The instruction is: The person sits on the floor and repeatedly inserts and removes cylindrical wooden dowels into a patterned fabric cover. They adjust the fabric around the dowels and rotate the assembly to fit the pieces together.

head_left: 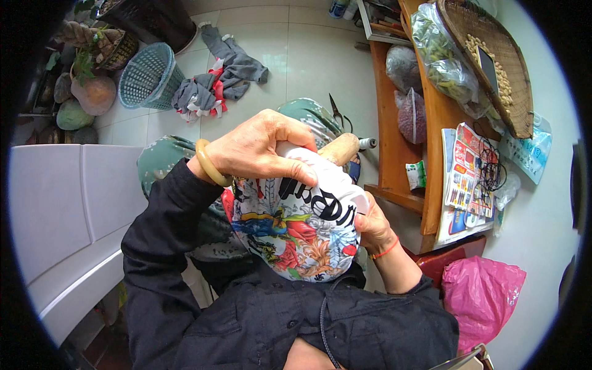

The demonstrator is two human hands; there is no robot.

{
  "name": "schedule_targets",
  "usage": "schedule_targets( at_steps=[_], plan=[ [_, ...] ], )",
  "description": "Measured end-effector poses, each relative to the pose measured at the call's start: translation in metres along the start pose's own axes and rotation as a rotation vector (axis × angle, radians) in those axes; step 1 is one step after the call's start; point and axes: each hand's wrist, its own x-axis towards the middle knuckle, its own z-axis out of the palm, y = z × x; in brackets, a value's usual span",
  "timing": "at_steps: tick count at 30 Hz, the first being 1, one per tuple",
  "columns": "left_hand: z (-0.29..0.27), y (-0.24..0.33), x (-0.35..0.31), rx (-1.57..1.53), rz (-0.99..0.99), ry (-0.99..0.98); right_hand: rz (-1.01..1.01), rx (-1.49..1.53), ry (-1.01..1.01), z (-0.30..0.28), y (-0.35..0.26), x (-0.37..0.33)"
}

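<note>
A printed white cloth lies bunched before the wearer's black jacket; clock directions are taken from its middle. The left hand, at 11 o'clock, pinches its plain white border, thumb uppermost; the right hand, at 3 o'clock, holds the border's other end, its fingers mostly hidden. Key relation: the border, the cloth's clearest long line, spans the two grips along a 10-to-4 axis; each grip meets it directly, neither hand being clearly nearer. Just beyond, at 1 o'clock, is a rounded wooden piece, then dark scissors. Farther: a wooden desk between 2 and 3, heaped garments at 11, and a lattice basket between 10 and 11.
</note>
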Motion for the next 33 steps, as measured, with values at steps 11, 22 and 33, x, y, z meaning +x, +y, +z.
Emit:
schedule_targets(
  at_steps=[11,22,33],
  plan=[
    [0.019,-0.004,-0.012,0.101,0.150,0.232,0.097,-0.209,-0.184,-0.034,-0.005,-0.002],
    [0.022,-0.009,-0.019,0.286,0.203,0.302,0.164,-0.303,-0.206,-0.030,-0.012,0.006],
    [0.039,-0.047,-0.026,0.024,-0.207,1.005,0.162,0.004,-0.301,0.009,-0.004,0.028]
  ],
)
